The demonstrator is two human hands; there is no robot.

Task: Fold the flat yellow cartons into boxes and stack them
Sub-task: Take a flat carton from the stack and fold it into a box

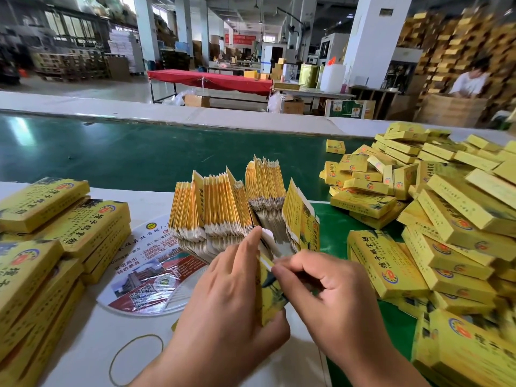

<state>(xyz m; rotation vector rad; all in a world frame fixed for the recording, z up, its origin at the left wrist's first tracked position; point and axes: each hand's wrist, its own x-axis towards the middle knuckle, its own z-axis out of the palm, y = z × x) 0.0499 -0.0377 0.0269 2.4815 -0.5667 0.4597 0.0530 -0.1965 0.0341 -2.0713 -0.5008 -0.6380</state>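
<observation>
A yellow carton [269,296] stands on edge between my two hands, low in the middle of the view. My left hand [229,300] wraps around its left side, thumb under its lower corner. My right hand [324,294] pinches its top flap with curled fingers. Just behind stands a thick bundle of flat yellow cartons [237,208], upright and fanned out. Folded yellow boxes [444,219] lie piled on the right. More folded boxes [53,236] are stacked on the left.
A round printed fan [150,277] and a rubber band [136,356] lie on the white table [92,344]. A green conveyor belt [139,155] runs behind. A seated person [469,82] works at the far right, among stacked boxes.
</observation>
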